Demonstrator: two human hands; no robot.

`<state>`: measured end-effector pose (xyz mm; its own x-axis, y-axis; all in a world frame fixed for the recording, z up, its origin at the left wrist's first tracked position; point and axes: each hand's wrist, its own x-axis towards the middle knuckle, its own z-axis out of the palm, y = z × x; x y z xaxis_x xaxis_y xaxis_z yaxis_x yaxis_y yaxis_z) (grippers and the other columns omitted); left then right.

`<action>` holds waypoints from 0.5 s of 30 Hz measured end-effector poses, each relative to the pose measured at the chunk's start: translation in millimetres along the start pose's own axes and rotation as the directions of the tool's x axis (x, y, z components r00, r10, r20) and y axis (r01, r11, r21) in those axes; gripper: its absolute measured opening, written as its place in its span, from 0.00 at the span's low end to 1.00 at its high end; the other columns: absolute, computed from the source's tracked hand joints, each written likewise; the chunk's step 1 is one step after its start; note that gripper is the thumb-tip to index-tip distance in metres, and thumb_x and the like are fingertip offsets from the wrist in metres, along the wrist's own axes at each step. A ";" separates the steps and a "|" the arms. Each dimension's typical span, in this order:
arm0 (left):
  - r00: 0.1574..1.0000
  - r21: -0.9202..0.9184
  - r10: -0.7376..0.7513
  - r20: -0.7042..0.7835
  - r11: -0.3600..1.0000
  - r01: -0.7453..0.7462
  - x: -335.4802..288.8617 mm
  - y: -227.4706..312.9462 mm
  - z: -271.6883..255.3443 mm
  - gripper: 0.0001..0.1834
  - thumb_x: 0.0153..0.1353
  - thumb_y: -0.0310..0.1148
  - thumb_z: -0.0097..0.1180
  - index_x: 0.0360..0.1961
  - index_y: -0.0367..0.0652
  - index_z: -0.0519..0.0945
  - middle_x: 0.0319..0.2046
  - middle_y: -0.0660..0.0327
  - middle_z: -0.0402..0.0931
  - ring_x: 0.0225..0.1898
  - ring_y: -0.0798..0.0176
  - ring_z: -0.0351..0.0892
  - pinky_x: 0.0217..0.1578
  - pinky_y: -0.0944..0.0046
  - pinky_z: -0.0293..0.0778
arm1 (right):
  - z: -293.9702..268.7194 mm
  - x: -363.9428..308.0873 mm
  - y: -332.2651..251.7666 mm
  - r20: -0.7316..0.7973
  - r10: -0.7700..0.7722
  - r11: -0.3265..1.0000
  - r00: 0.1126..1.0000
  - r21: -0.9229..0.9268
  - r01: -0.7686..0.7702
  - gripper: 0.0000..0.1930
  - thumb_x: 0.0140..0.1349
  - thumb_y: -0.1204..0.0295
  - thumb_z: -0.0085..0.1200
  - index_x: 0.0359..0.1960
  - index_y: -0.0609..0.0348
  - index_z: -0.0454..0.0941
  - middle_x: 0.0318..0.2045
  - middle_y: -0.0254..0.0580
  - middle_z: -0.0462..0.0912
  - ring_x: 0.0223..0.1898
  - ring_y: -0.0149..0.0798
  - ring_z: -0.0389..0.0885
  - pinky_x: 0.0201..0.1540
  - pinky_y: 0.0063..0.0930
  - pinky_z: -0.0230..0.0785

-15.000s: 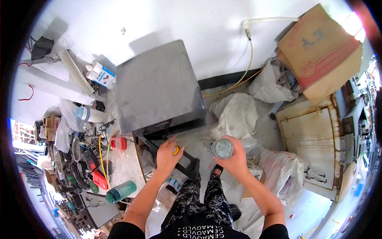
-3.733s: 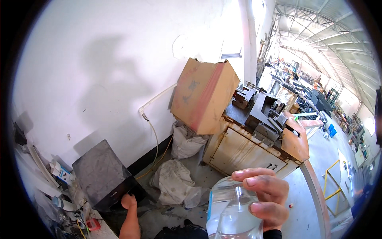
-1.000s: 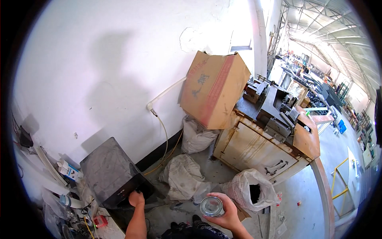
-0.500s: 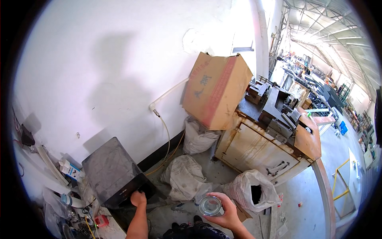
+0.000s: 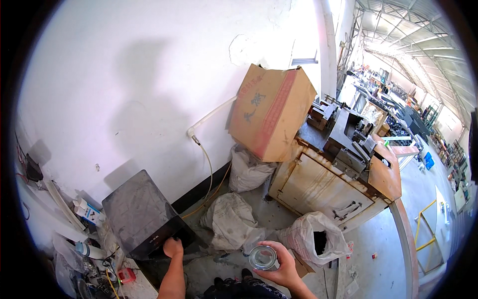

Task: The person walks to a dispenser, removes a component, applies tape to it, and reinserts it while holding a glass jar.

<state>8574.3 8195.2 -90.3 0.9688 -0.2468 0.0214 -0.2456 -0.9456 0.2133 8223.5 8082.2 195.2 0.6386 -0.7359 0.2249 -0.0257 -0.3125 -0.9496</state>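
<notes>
Right now my right grip (image 5: 282,269) is curled around the side of a clear jar (image 5: 262,257), fingers along the far side and thumb on the near one, opened only as wide as the jar itself. The jar is up in front of me, near and a little right of the middle, its round end facing me. My left grip (image 5: 173,247) is over at the dark box (image 5: 142,209), reaching to the black front on its right side; the fingertips are lost in shadow, so I cannot tell how far they are bent or whether they hold anything. Just to the left and nearer lies a cluttered desk (image 5: 141,287), with a red case (image 5: 126,275) near its edge and a white bottle with a blue top (image 5: 90,250) farther left. Beyond the jar, a crumpled pale sack (image 5: 230,219) sits on the floor (image 5: 273,207), and right of it an open sack (image 5: 298,235) shows a dark inside. Farther off, a large cardboard box (image 5: 269,112) leans above another sack (image 5: 249,172), left of a rust-stained cabinet (image 5: 323,187) carrying metal parts (image 5: 343,134).
</notes>
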 end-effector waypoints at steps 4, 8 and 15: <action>0.991 0.047 -0.024 0.133 0.999 0.018 2.1 1.1 -6.9 0.20 0.56 0.48 0.56 0.35 0.41 0.84 0.37 0.53 0.81 0.39 0.51 0.81 0.40 0.54 0.76 | -2.3 -2.5 6.8 0.009 -0.004 0.993 1.000 -0.114 0.005 0.37 0.41 0.78 0.71 0.56 0.63 0.67 0.54 0.44 0.72 0.55 0.35 0.72 0.56 0.29 0.68; 0.995 0.003 -0.003 0.097 1.000 0.002 -0.6 3.9 -11.1 0.19 0.56 0.47 0.56 0.33 0.40 0.83 0.36 0.52 0.81 0.38 0.51 0.81 0.39 0.54 0.76 | -1.4 -5.5 8.2 -0.010 0.003 0.994 1.000 -0.111 -0.005 0.37 0.40 0.79 0.71 0.56 0.63 0.67 0.54 0.44 0.72 0.55 0.35 0.72 0.56 0.29 0.68; 0.997 -0.009 0.005 0.081 1.000 -0.004 3.2 -3.6 -1.5 0.19 0.55 0.46 0.57 0.29 0.39 0.84 0.31 0.51 0.81 0.34 0.51 0.81 0.36 0.54 0.76 | 3.6 -5.2 1.4 -0.040 0.035 0.998 0.999 0.054 -0.033 0.37 0.40 0.79 0.72 0.56 0.63 0.67 0.54 0.43 0.72 0.55 0.35 0.72 0.56 0.28 0.67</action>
<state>8578.3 8198.2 -89.6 0.9619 -0.2676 -0.0565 -0.2491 -0.9426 0.2224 8223.0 8087.7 191.9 0.6058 -0.7701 0.1997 -0.0053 -0.2549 -0.9670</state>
